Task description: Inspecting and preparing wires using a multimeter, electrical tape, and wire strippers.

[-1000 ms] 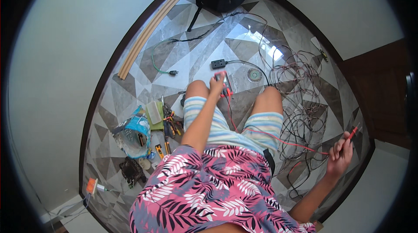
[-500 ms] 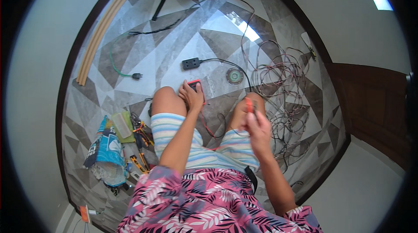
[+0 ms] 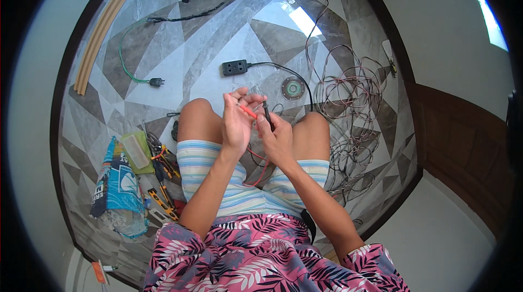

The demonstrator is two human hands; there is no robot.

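On the near side of the black socket block (image 3: 235, 67), the right hand (image 3: 278, 140) grips the black probe (image 3: 267, 111) beside the left hand (image 3: 236, 127), whose hold on the red probe (image 3: 249, 111) cannot be told, with neither probe in the block.

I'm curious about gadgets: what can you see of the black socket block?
The black socket block is rectangular, plastic-looking, and lies face up on the patterned floor. Two sets of holes show, nothing plugged in. A black cable leaves its right end and bends toward the right knee. Only cable and floor touch it.
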